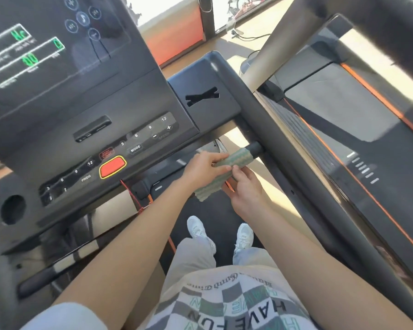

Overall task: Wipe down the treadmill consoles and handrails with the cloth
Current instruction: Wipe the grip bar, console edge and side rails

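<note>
The green cloth (pixel 239 159) is wrapped along the short grip bar (pixel 255 148) below the console (pixel 81 110), its long axis slanting up-right toward the handrail (pixel 248 115). It is gripped from above by the left hand (pixel 206 166) and pinched from below by the right hand (pixel 244 186).

The cloth (pixel 240 157) is pale green with a fine woven check. The console (pixel 153 96) is black, its digits (pixel 30 59) bright green. The stop button (pixel 112 167) near its lower edge is red, rimmed yellow. The shirt (pixel 224 303) is checked grey, green and white (black lettering across it). The shoes (pixel 197 228) are white, the neighbouring treadmill's stripe (pixel 372 91) orange.
</note>
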A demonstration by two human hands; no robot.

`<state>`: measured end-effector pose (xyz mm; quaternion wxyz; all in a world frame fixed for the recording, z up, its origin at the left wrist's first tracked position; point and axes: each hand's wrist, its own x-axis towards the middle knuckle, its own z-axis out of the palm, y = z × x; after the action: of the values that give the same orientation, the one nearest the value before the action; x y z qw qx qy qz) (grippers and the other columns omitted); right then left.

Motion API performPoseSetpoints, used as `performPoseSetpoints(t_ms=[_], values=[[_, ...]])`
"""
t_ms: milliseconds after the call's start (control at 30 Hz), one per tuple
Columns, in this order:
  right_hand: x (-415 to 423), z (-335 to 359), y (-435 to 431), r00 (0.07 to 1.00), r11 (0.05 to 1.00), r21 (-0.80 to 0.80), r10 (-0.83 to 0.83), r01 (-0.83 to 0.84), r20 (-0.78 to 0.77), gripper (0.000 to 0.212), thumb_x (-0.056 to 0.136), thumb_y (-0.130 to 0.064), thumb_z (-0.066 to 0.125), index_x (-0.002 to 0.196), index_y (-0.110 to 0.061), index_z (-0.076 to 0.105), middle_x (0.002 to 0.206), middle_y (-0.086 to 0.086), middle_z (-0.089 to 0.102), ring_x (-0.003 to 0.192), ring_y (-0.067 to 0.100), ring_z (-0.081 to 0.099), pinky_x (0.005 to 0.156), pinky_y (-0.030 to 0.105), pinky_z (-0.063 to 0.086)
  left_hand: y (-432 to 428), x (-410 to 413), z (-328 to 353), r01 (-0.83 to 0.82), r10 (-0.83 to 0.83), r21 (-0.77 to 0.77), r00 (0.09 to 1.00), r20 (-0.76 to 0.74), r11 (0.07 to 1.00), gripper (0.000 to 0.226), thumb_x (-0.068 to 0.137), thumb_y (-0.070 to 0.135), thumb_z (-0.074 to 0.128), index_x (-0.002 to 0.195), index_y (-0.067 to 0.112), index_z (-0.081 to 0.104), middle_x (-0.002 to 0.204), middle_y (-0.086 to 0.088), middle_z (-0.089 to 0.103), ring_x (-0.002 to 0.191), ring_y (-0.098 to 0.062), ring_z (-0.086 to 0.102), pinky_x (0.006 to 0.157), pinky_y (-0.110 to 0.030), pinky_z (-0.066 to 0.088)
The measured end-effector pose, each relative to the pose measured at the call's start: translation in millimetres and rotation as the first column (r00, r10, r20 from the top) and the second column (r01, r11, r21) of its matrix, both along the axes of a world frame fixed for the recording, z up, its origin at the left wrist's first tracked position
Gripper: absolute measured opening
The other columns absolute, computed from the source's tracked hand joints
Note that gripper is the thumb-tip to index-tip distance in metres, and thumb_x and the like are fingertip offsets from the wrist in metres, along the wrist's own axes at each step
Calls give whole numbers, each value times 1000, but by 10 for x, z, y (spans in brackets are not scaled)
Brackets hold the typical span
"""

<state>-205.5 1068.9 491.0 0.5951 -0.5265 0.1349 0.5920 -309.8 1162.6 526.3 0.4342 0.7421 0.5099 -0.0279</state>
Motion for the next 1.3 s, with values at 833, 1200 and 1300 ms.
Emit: performPoseSetpoints(t_ms=[833, 1200, 1300], values=[[-1554, 42, -338, 885, 912, 46, 407, -408, -227, 28, 102, -22, 57, 129, -22, 63, 128, 15, 67, 117, 41, 64, 100, 58, 50, -640, -2089, -17, -69, 97, 212, 987, -125, 975, 44, 95, 45, 65, 139, 43, 58, 130, 17, 66, 120, -13, 59, 87, -33, 44], [-1060, 77, -196, 962, 974, -37, 213, -222, -170, 30, 102, -17, 56, 129, -4, 58, 122, 17, 70, 112, 33, 68, 96, 46, 56, -552, -1652, -79, -146, 170, 249, 982, -78, 957, 36, 92, 45, 68, 128, 40, 68, 123, 12, 72, 118, -17, 65, 94, -40, 51], [-807, 44, -136, 977, 984, -45, 165, -172, -132, 30, 102, -17, 56, 130, -5, 58, 127, 18, 67, 113, 31, 68, 93, 45, 57, -503, -1314, -79, -140, 157, 226, 986, -59, 964, 38, 94, 48, 66, 131, 43, 65, 122, 11, 73, 115, -17, 66, 93, -39, 51]])
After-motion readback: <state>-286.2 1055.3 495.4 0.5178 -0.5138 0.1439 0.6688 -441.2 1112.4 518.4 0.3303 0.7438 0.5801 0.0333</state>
